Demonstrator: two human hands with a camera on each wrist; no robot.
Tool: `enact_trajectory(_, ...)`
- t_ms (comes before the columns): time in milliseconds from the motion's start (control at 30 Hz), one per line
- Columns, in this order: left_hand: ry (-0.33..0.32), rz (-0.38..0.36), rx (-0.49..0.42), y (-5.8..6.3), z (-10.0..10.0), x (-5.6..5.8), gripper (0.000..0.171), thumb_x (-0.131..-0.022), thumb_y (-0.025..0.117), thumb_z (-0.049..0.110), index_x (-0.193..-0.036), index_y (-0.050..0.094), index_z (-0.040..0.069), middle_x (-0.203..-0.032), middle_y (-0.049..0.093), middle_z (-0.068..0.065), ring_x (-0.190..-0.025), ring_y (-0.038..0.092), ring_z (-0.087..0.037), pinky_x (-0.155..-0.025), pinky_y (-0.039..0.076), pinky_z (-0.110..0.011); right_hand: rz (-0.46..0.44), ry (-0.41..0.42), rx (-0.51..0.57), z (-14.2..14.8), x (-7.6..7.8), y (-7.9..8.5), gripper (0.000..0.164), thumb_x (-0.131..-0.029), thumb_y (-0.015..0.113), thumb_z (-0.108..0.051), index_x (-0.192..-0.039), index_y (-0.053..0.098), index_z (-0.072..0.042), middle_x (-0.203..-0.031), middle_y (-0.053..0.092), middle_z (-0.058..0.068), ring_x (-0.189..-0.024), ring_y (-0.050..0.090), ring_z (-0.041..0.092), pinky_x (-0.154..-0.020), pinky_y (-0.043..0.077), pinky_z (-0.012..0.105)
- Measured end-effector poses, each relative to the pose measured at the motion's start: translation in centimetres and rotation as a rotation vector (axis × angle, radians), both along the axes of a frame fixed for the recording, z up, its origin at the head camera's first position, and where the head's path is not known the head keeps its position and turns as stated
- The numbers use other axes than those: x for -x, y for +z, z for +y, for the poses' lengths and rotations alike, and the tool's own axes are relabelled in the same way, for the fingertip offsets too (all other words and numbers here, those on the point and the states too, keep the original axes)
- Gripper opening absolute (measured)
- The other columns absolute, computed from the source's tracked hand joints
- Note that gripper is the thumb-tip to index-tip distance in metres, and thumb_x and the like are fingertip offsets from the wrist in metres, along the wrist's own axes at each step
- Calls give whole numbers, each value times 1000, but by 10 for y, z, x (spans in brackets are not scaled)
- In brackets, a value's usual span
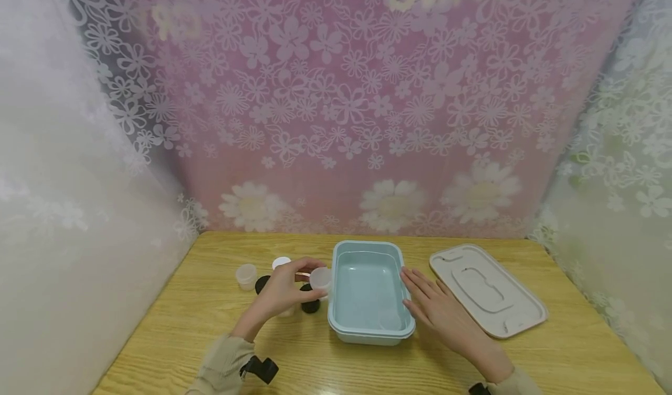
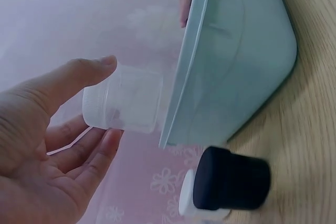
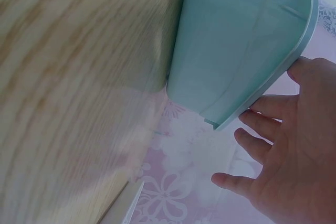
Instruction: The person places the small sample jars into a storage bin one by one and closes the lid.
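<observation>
A small clear plastic jar with a translucent lid (image 1: 321, 279) is pinched between the thumb and fingers of my left hand (image 1: 283, 287). In the left wrist view the jar (image 2: 128, 98) is held beside the rim of a light blue plastic tub (image 2: 236, 66). That tub (image 1: 362, 290) stands on the table between both hands, and a faint clear round shape shows in its near right corner. Against the tub's right rim rest the extended fingertips of my right hand (image 1: 443, 313). The right wrist view shows this hand (image 3: 294, 145) with fingers spread along the rim.
Left of the tub are a black jar (image 1: 311, 306), another black one (image 1: 261, 284) partly behind the left hand, a white-topped jar (image 1: 282, 261) and a clear jar (image 1: 246, 276). A whitish rectangular lid (image 1: 490, 293) lies at right. Floral curtains surround the wooden table (image 1: 294, 360).
</observation>
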State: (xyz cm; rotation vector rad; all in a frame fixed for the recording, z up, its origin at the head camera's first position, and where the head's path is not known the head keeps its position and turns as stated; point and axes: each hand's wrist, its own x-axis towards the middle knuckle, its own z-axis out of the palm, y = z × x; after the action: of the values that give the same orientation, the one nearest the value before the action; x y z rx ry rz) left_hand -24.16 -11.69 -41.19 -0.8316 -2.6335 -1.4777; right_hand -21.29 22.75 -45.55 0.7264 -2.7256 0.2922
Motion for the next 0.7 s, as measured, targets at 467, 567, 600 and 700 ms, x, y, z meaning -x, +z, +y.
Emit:
enact_trajectory(467, -8, -18, -29, -8, 55, 15, 50, -77, 75, 31, -123, 56, 20, -119, 58, 2, -106, 56, -16, -90, 50, -27, 10, -1, -15, 0, 0, -1, 60, -94, 49, -38, -146, 26, -19, -149, 30, -2, -136, 29, 23, -107, 24, 55)
enact_trajectory(567, -5, -8, -17, -12, 67, 16, 49, -78, 74, 29, -122, 56, 22, -119, 59, 1, -107, 57, -17, -89, 50, -25, 17, -3, -22, 1, 0, -2, 60, -94, 50, -37, -146, 26, -19, -149, 30, -2, -135, 30, 24, -107, 25, 55)
enact_trajectory(600, -2, -8, -12, -13, 71, 17, 48, -78, 74, 28, -122, 56, 22, -119, 59, 1, -107, 57, -17, -89, 50, -25, 18, -3, -24, 1, 0, -2, 60, -94, 50, -37, -146, 26, -19, -149, 30, -2, -135, 29, 23, -106, 25, 55)
enact_trajectory(700, -12, -1, -3, -18, 83, 19, 47, -78, 75, 24, -121, 57, 18, -118, 59, -1, -107, 57, -18, -90, 50, -27, 20, -1, -26, 1, 0, -2, 60, -94, 51, -36, -146, 26, -19, -149, 30, -2, -135, 29, 23, -106, 26, 56)
